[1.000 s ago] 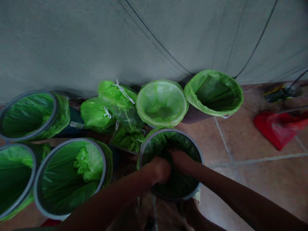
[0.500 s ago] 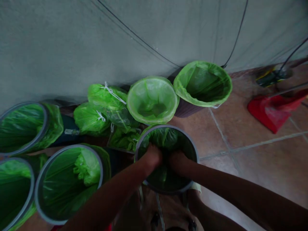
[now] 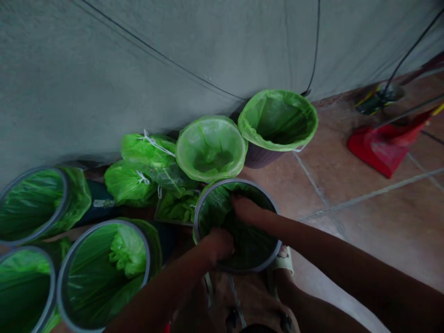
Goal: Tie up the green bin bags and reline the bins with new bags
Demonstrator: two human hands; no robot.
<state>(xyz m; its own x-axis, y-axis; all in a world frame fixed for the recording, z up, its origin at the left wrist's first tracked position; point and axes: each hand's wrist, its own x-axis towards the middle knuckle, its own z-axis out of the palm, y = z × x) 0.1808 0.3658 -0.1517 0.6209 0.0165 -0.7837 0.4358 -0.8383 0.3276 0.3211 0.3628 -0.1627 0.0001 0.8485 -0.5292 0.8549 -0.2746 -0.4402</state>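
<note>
A round bin point(image 3: 275, 256) with a grey rim stands in front of me, lined with a thin green plastic bag point(image 3: 217, 196). Both of my hands reach down inside it. My left hand point(image 3: 222, 243) is low in the near left part, its fingers hidden in the dark. Farther back, my right hand point(image 3: 247, 209) has its fingertips at the liner near the far side. Shadow hides whether either hand grips the plastic.
A pale lined bin point(image 3: 211, 173) and a dark lined bin point(image 3: 265, 157) stand by the wall. Tied green bags point(image 3: 130, 182) lie to their left. More grey-rimmed lined bins point(image 3: 149, 259) stand at left. A red dustpan point(image 3: 373, 148) is at right.
Inside the bin, my right hand has moved toward the far side and my left hand toward the near side. The view has shifted slightly to the right.
</note>
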